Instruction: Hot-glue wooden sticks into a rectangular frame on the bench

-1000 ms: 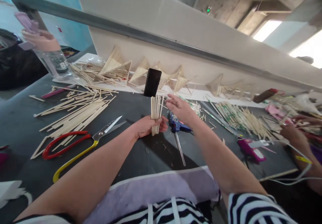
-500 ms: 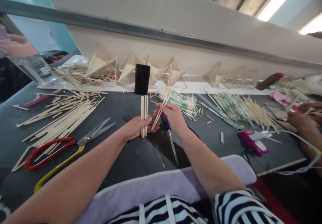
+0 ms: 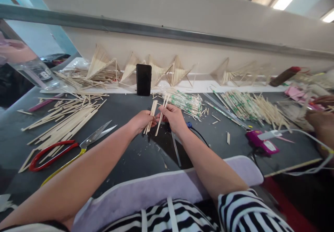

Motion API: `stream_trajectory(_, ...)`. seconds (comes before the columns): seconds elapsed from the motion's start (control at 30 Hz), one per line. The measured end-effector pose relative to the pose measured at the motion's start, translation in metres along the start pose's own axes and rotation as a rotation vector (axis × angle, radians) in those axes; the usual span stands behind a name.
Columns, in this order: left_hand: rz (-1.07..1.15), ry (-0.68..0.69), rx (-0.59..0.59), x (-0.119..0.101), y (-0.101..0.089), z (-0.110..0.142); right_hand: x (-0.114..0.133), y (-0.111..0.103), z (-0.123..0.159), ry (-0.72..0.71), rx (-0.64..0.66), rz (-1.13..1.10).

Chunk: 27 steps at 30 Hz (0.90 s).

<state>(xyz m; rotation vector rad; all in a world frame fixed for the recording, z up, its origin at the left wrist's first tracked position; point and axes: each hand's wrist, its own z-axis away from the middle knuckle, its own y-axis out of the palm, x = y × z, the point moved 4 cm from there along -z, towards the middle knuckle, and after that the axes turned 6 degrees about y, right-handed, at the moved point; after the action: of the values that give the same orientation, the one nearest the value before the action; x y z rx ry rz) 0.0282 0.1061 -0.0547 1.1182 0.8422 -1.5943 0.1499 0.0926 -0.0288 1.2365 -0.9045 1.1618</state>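
In the head view my left hand (image 3: 143, 120) is closed around a small bundle of pale wooden sticks (image 3: 153, 107), tilted with their tops to the right. Close beside it, my right hand (image 3: 172, 116) pinches a couple of wooden sticks (image 3: 165, 101), also leaning right. The fingers of both hands come together near the middle of the sticks, where I cannot tell if they touch. A blue glue gun (image 3: 189, 124) lies mostly hidden behind my right hand and forearm. From under it a clear glue stick (image 3: 175, 148) points toward me.
Red-and-yellow-handled scissors (image 3: 83, 148) and loose sticks (image 3: 70, 120) lie left. A black phone (image 3: 143, 80) stands ahead, before stick structures (image 3: 180, 70). Wrapped chopsticks (image 3: 185, 101), a magenta power adapter (image 3: 262, 143) with cables and a co-worker's hand (image 3: 319, 120) are to the right.
My right hand, open and apart at first, has taken a couple of sticks from the bundle in my left hand. The remaining bundle is thinner and now tilts. The view has shifted slightly.
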Motion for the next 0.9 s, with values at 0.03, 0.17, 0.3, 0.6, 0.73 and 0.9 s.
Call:
stream_trajectory(0.03,-0.016,0.012,0.003,-0.001,0.0,0.001,-0.002,0.0,0.0,-0.002,0.014,0.001)
stream_trajectory(0.17,-0.235,0.226,-0.133,-0.021,-0.022,0.021,-0.01,0.001,0.003,-0.016,0.028,0.033)
stream_trajectory(0.3,-0.237,0.326,-0.122,-0.054,-0.06,0.059,-0.015,0.005,0.007,-0.048,0.066,0.053)
stream_trajectory(0.6,-0.293,0.308,-0.211,-0.065,-0.136,0.154,-0.018,0.009,0.011,-0.025,0.053,0.112)
stream_trajectory(0.73,-0.751,0.135,-0.161,-0.041,-0.146,0.182,-0.017,0.013,0.014,-0.043,0.055,0.147)
stream_trajectory(0.9,-1.344,-0.077,0.017,0.007,-0.13,0.205,-0.02,0.015,0.016,-0.047,0.088,0.158)
